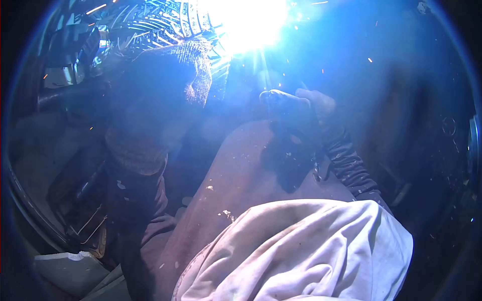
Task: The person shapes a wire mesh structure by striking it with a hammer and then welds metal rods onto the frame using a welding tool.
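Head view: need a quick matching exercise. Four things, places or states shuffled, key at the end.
Things
1. left hand
2. pale cloth
3. right hand
4. glare

Places or states
A. at the top edge, blue-white and washing out what is behind it
B. right of the picture's middle, at the end of a wrinkled dark sleeve
C. along the lower edge, lying in creased folds
D. left of the picture's middle, in a knit glove

Pairs: 1-D, 2-C, 3-B, 4-A
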The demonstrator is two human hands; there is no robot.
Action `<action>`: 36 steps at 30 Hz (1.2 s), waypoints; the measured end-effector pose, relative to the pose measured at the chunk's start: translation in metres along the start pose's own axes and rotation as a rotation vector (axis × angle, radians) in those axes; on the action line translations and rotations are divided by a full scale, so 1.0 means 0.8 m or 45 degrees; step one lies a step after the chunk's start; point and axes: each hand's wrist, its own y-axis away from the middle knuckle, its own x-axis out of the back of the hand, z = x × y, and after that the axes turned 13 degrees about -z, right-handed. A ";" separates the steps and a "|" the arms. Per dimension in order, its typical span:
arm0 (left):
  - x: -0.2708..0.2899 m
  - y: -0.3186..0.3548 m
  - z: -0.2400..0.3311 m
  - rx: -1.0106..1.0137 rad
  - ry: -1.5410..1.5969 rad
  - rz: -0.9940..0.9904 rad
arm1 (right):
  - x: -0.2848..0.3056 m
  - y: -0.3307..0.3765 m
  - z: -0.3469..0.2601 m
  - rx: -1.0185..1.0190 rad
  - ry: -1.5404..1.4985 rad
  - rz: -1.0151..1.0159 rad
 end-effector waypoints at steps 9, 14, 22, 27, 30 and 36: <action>-0.002 -0.005 -0.006 0.016 0.157 -0.019 | -0.017 0.001 -0.006 0.159 0.368 0.004; -0.012 -0.010 -0.008 0.014 0.414 0.003 | -0.019 0.008 -0.001 -0.055 0.207 0.058; 0.021 -0.021 -0.003 0.221 0.572 -0.348 | -0.023 0.003 0.007 -0.050 0.166 0.045; 0.018 -0.019 -0.004 0.161 0.565 -0.332 | -0.022 0.004 0.009 -0.061 0.187 0.014; 0.019 -0.023 -0.003 0.184 0.576 -0.364 | -0.020 0.003 0.009 -0.086 0.196 -0.012; 0.017 -0.021 -0.001 0.142 0.526 -0.275 | -0.017 0.001 0.010 -0.130 0.219 -0.055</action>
